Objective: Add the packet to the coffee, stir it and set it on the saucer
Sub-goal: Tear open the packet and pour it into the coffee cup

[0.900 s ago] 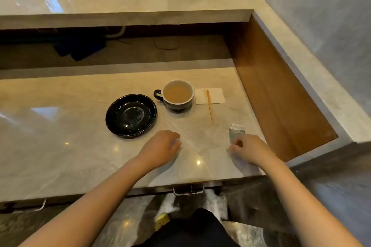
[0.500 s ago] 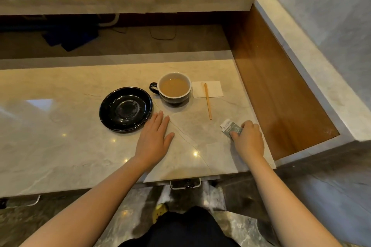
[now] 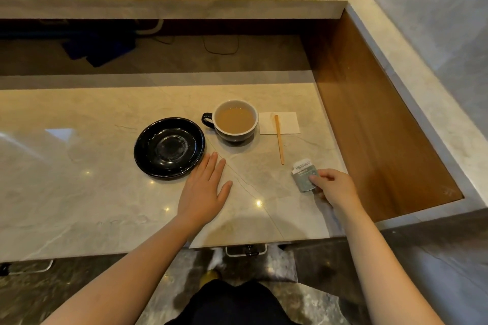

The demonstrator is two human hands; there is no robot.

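Head view, single entry. Landmark: the cup (image 3: 235,120), dark outside, pale inside, holding milky coffee, standing on the counter (image 3: 79,192).

Packet (image 3: 304,174): small grey-green sachet with a white printed end, near side and right of the cup, its far end tilted up off the counter. I judge it light, thin and limp, likely to crumple or slide on the polished stone; best taken by one edge, leaving the white end free for tearing.

Right hand (image 3: 333,187): right of and nearer than the cup, fingers curled, thumb and fingertips pinching the packet's near corner. Forearm comes in low from the near right edge.

Left hand (image 3: 204,192): near side of the cup, slightly left, palm down and flat on the counter, fingers spread and holding nothing, fingertips just beside the saucer's rim.

Saucer (image 3: 169,147): black, glossy, just left of the cup, bare. I judge it brittle.

Stirrer (image 3: 279,138): thin wooden stick, right of the cup, far end lying on a white napkin (image 3: 287,123), near end on the counter. Light, stiff, untouched.

Cup is not on the saucer yet.
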